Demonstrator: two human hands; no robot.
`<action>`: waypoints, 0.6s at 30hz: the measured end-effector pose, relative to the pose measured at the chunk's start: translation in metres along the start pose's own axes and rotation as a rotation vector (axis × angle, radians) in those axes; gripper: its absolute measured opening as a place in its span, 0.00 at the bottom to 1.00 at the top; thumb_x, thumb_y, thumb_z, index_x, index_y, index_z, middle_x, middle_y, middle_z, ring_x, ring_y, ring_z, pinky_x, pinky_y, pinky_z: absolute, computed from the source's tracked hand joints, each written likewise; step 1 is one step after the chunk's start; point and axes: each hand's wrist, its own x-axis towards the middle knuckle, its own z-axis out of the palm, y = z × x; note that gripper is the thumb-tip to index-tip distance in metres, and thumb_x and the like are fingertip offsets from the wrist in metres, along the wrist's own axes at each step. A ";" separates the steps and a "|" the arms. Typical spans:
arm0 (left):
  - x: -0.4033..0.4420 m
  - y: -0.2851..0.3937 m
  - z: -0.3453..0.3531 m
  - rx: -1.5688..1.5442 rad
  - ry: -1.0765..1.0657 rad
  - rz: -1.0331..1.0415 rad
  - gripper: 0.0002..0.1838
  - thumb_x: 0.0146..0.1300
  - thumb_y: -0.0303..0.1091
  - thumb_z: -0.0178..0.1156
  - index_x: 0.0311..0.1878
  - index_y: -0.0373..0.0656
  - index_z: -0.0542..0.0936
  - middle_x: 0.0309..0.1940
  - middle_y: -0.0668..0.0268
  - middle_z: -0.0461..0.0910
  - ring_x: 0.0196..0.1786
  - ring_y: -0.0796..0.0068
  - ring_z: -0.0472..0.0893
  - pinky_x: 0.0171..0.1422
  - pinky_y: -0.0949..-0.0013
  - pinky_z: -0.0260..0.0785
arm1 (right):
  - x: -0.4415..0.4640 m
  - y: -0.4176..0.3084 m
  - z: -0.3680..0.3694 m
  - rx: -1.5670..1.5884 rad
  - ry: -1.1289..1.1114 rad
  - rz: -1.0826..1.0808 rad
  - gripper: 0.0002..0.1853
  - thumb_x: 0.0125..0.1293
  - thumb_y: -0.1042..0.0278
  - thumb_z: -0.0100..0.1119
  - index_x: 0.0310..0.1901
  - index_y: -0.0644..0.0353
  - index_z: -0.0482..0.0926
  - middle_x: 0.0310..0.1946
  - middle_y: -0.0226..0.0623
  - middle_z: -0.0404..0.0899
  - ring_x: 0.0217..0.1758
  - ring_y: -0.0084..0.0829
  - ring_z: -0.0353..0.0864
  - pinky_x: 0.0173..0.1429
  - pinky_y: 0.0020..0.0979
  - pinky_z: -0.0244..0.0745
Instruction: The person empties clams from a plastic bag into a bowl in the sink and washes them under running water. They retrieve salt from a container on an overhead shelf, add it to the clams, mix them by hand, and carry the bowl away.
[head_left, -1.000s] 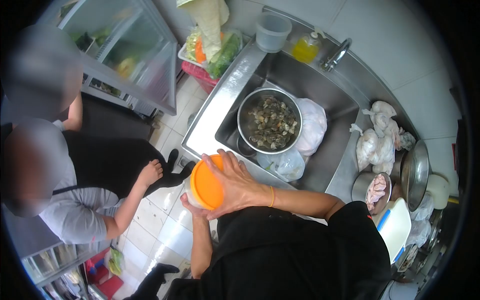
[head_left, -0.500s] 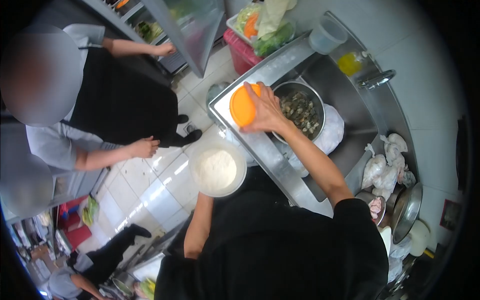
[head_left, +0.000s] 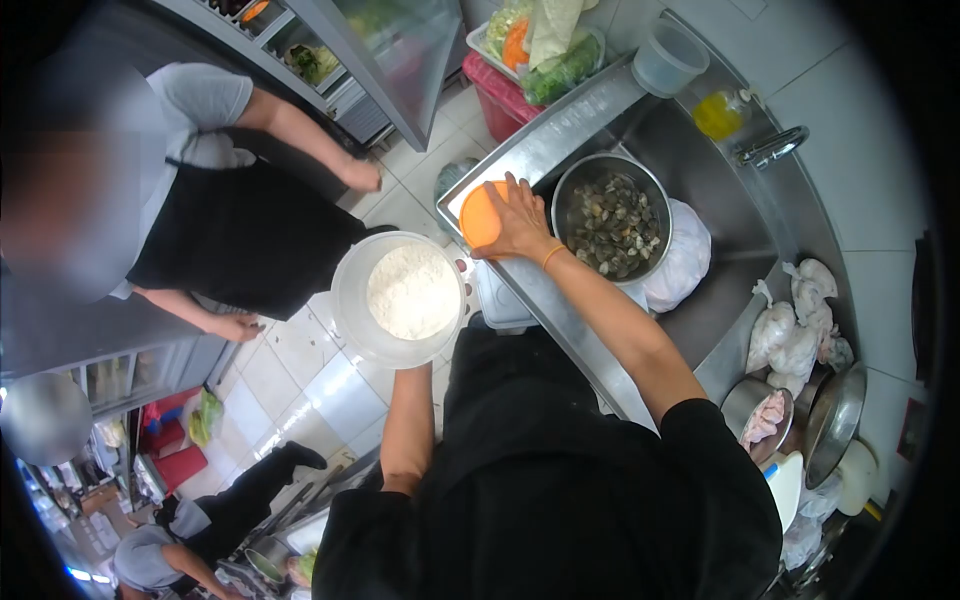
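Steel sink (head_left: pixel 745 225), right hand (head_left: pixel 524 224) gripping 1 orange lid (head_left: pixel 481 218), left hand (head_left: pixel 462 267) clasping 1 tub (head_left: pixel 349 318), white powder (head_left: pixel 411 292) inside

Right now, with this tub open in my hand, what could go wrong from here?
Three possible risks. The open tub of white powder appears supported by your left grip alone, above the floor, so a tilt could spill it. A co-worker stands close on that side; a bump might jolt it. The orange lid, under your right grip, is at the corner of the sink counter and could slip off.
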 end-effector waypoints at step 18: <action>0.026 -0.053 -0.009 0.195 0.030 -0.089 0.42 0.66 0.68 0.43 0.74 0.48 0.61 0.72 0.51 0.62 0.71 0.46 0.65 0.72 0.40 0.58 | -0.122 0.005 -0.181 0.572 0.235 -0.669 0.60 0.40 0.37 0.74 0.72 0.65 0.60 0.71 0.54 0.59 0.76 0.50 0.55 0.78 0.44 0.48</action>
